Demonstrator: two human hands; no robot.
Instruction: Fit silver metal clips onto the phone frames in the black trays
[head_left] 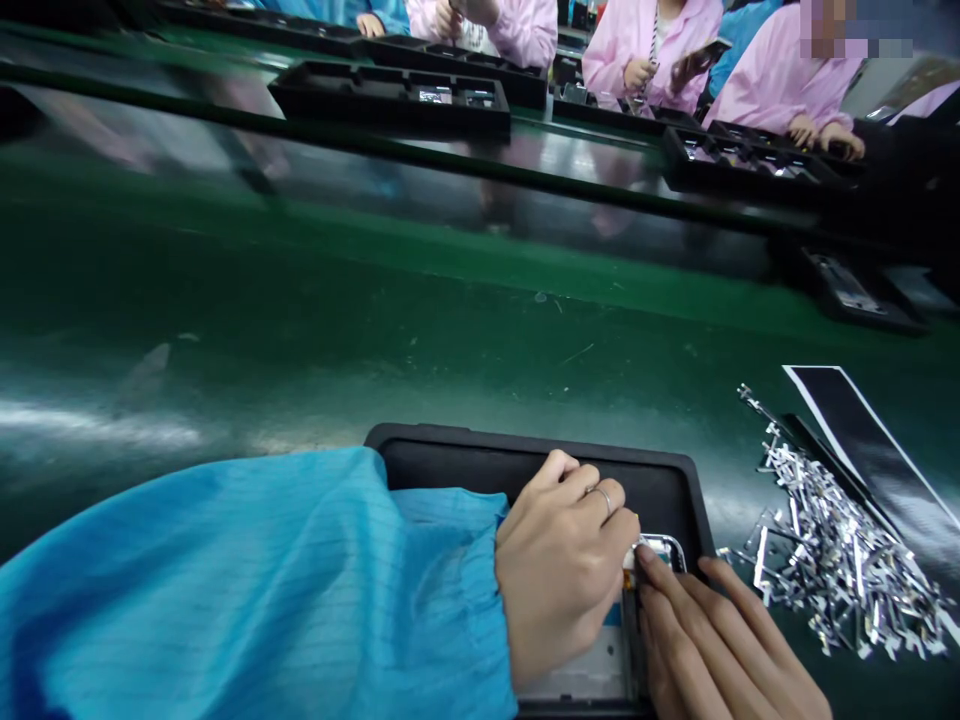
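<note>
My left hand (pixel 559 565), in a blue sleeve and with a ring on one finger, rests curled on a phone frame (pixel 585 670) that lies in a black tray (pixel 525 465). Its fingers press down near the frame's top corner (pixel 664 548). My right hand (pixel 712 640) lies flat beside it, fingertips touching the same corner of the frame. Whether a small part sits under the fingertips is hidden.
A pile of small silver metal parts (pixel 832 540) lies to the right on the green belt (pixel 375 300), next to a black sheet (pixel 862 440). More black trays (pixel 390 95) stand across the belt, where people in pink coats (pixel 645 45) work.
</note>
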